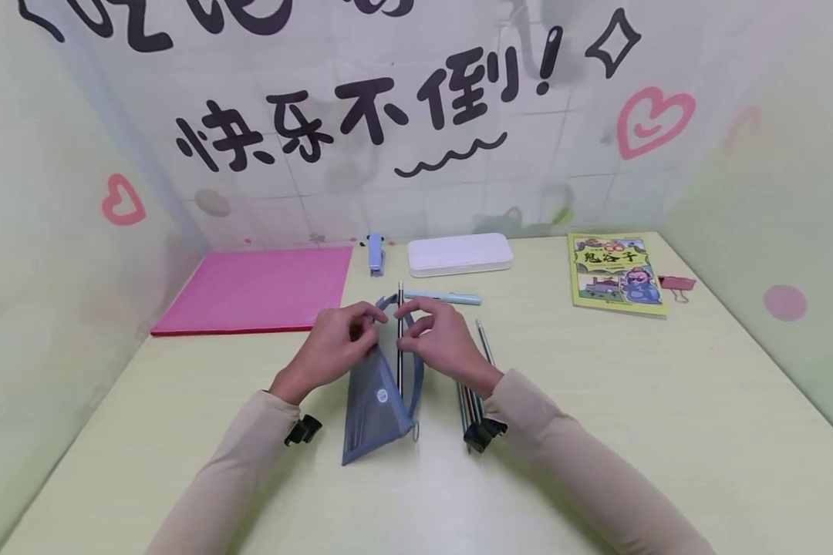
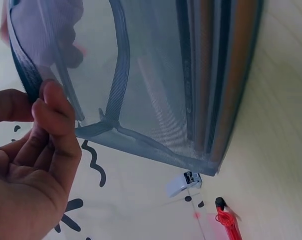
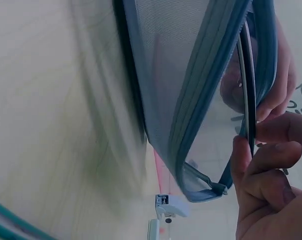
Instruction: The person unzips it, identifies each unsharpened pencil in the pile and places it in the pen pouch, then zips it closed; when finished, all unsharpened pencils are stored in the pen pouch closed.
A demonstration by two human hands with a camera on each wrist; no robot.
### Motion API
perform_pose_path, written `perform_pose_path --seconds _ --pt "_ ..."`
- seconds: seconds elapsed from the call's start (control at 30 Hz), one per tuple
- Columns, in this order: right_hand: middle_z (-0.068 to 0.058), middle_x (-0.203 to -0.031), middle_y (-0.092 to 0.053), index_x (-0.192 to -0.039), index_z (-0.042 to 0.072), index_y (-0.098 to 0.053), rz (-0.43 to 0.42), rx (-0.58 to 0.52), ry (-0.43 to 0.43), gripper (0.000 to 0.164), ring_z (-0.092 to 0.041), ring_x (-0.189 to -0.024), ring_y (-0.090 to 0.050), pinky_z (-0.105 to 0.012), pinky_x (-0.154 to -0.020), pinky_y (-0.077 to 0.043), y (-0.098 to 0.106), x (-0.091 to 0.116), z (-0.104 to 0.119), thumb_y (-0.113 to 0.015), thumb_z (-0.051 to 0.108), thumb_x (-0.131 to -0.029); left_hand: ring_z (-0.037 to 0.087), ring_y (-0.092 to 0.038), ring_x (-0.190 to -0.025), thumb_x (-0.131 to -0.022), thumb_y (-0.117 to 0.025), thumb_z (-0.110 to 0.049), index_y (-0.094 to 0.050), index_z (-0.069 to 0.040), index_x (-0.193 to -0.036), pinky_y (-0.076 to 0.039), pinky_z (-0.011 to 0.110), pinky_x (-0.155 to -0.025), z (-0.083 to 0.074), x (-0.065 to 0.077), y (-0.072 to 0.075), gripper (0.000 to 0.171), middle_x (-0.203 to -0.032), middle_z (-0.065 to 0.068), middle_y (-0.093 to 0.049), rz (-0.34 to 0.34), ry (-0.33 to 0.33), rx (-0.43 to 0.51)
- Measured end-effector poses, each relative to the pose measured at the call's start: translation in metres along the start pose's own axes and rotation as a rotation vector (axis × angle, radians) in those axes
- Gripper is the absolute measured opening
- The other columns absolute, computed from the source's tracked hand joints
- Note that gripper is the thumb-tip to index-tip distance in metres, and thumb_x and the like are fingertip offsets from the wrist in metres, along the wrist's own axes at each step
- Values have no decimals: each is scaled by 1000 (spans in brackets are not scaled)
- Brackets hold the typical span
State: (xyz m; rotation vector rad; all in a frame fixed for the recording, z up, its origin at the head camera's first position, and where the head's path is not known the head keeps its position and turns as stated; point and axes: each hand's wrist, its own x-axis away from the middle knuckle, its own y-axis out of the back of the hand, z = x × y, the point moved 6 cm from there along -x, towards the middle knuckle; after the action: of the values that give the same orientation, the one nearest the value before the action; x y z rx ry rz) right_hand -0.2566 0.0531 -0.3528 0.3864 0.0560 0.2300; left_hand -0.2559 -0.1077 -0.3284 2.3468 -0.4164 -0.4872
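A blue-grey mesh zip pouch [image 1: 371, 412] stands with its mouth open between the hands. My left hand [image 1: 336, 343] pinches the zipper edge of that mouth between thumb and fingers. Several pencils [image 2: 205, 75] lie along the bottom of the pouch, seen through the mesh in the left wrist view. My right hand [image 1: 440, 339] pinches a dark pencil with a pale stripe [image 1: 400, 370] near its upper part. The pencil's lower length is within the pouch's mouth, and in the right wrist view the zipper edge crosses beside it.
More pencils [image 1: 482, 339] lie under the right forearm. Behind the pouch is a light blue pen-like item [image 1: 451, 297]. Along the back are a pink folder [image 1: 264, 289], a blue stapler [image 1: 376, 254], a white case [image 1: 460, 254], a yellow booklet [image 1: 616, 274] and a pink binder clip [image 1: 677, 284].
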Motion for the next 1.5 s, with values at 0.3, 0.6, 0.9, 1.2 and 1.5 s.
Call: perform_pose_path --seconds 0.3,0.6,0.9,1.2,1.5 --pt "-4 -84 -72 -111 14 -68 160 163 32 27 -14 -70 -63 -26 -60 -47 -16 5 4 -73 9 -85 13 -59 -59 -93 -51 -5 -68 -3 -110 -51 25 -56 2 1 0 24 -69 3 -65 -12 11 37" --pt "-4 -80 -72 -108 7 -70 132 276 195 18 -9 -58 -57 -24 -53 -46 1 22 15 -68 11 -90 13 -61 -60 -94 -51 -5 -69 -4 -110 -51 24 -57 2 1 3 23 -69 3 -66 -24 10 28" --pt "1 -77 -67 -90 10 -58 255 279 297 11 -4 -55 -48 -19 -53 -41 0 52 16 -66 17 -94 13 -61 -60 -95 -53 -6 -69 -5 -109 -51 24 -58 4 0 5 21 -69 3 -65 -42 8 23" --pt "4 -81 -73 -89 11 -50 383 355 310 32 -1 -49 -51 -18 -49 -40 -12 75 12 -78 28 -86 13 -60 -58 -95 -53 -7 -69 -5 -109 -50 24 -57 4 -1 8 21 -67 3 -64 -60 12 12" --pt "1 -80 -70 -91 11 -60 415 245 382 8 2 -58 -52 -18 -55 -47 -7 82 13 -65 6 -93 13 -60 -59 -94 -54 -7 -69 -5 -109 -50 24 -56 6 -2 9 21 -68 2 -65 -58 34 13"
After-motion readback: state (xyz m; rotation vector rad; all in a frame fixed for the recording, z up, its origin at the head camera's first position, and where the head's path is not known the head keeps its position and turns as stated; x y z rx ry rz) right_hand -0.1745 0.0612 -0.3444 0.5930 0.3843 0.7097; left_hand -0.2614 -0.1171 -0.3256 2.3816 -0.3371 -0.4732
